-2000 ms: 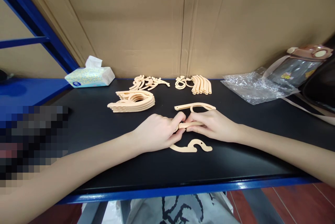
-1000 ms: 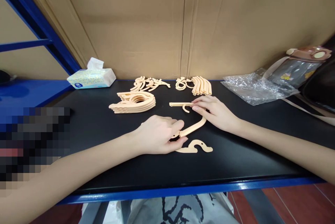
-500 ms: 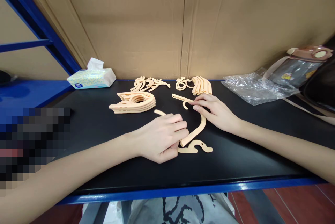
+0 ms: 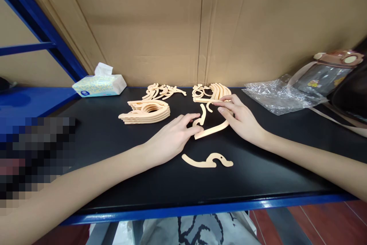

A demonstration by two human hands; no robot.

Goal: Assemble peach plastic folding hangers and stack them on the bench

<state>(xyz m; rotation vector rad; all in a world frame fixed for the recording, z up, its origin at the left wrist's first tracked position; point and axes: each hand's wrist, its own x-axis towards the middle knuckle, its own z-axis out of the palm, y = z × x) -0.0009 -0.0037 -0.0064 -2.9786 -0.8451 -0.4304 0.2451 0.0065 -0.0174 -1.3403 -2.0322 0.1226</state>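
Note:
My left hand [image 4: 172,136] has its thumb and fingers around a small curved beige piece [image 4: 203,115] near the middle of the black table. My right hand [image 4: 239,117] is closed on a beige curved frame [image 4: 212,130], whose straight upper arm and small hook point left. The frame's lower arm reaches toward my left fingertips. Flat on the table, nearer the front, lies a loose beige hook piece [image 4: 197,162]. Part of the frame is hidden behind my right fingers.
A stack of beige pieces [image 4: 146,116] lies left of centre. Behind are loose hooks [image 4: 155,92], rings [image 4: 197,91] and curved parts [image 4: 220,91]. A tissue box [image 4: 100,85] stands back left; a plastic bag [image 4: 278,94] and bottle [image 4: 323,77] are at right.
The frame has turned and moved up and right with my right hand. My left hand has moved slightly back, uncovering the front hook piece, and the small piece it holds has turned more upright.

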